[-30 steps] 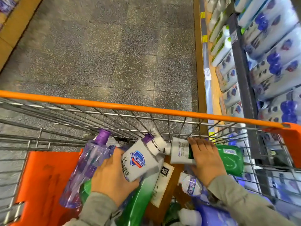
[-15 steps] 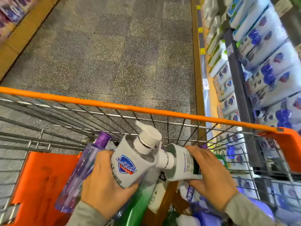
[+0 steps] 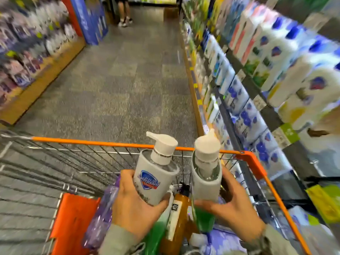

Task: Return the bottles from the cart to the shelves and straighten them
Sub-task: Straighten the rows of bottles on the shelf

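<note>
My left hand (image 3: pixel 132 208) grips a white pump bottle with a blue shield logo (image 3: pixel 154 179), held upright above the cart. Beside it my right hand (image 3: pixel 233 208) grips a second white-topped pump bottle with a green lower half (image 3: pixel 206 179), also upright. Both bottles stand just inside the cart's orange front rim (image 3: pixel 92 143). Below them in the cart lie a clear purple bottle (image 3: pixel 99 221), an amber bottle (image 3: pixel 181 214) and a green bottle (image 3: pixel 154 234), partly hidden by my hands.
Shelves packed with white and blue bottles (image 3: pixel 257 85) run along the right, close to the cart's orange corner (image 3: pixel 252 162). More shelves (image 3: pixel 24 57) stand on the left. A person's legs (image 3: pixel 124 13) show far down the grey aisle.
Both hands have lifted their bottles out of the cart and turned them upright. The view has tilted up, showing the aisle and shelves.
</note>
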Action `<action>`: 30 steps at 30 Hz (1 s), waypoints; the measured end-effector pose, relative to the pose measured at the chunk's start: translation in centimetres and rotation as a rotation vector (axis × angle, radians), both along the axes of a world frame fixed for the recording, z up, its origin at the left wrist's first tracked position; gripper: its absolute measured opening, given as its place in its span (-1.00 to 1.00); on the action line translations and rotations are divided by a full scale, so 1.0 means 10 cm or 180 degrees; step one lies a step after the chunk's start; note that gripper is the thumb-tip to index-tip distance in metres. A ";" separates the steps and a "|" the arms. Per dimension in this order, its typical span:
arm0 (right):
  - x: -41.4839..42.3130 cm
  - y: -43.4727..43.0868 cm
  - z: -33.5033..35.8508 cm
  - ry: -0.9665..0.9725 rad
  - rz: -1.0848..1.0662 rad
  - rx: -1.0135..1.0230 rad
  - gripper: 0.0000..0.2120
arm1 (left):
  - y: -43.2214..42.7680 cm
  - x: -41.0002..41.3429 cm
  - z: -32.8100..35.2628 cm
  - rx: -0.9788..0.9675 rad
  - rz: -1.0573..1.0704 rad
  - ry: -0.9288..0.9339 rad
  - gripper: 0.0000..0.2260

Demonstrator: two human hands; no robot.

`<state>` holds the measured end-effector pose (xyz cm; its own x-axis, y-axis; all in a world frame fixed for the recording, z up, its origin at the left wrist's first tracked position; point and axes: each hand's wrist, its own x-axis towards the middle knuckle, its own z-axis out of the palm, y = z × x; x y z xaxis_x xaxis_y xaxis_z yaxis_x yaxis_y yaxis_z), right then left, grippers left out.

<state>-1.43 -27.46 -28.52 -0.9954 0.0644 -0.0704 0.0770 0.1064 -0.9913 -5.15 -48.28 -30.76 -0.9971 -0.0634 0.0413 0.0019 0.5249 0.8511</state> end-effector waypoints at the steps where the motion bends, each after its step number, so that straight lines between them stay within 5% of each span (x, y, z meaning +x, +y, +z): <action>1: 0.08 -0.02 0.14 0.0050 -0.0047 -0.0100 -0.24 | 0.03 0.03 0.15 -0.0051 -0.0026 0.0148 -0.31; 11: 0.71 -0.27 1.52 0.0830 -0.0427 -0.1231 -0.02 | 0.13 0.52 1.69 0.0147 -0.0244 0.0819 -0.35; 20: 1.34 -0.32 2.43 0.1360 -0.0678 -0.1410 -0.06 | 0.20 0.95 2.69 0.0588 -0.0622 0.1468 -0.37; 30: 2.46 -0.07 3.02 0.1756 -0.0977 -0.1970 -0.21 | 0.87 1.60 3.32 0.1295 -0.1557 0.1557 -0.34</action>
<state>23.20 -28.11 1.71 -0.8429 0.4439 0.3040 -0.4923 -0.4086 -0.7685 10.86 -39.59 2.44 -0.7905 0.2721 0.5486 0.5740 0.0170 0.8187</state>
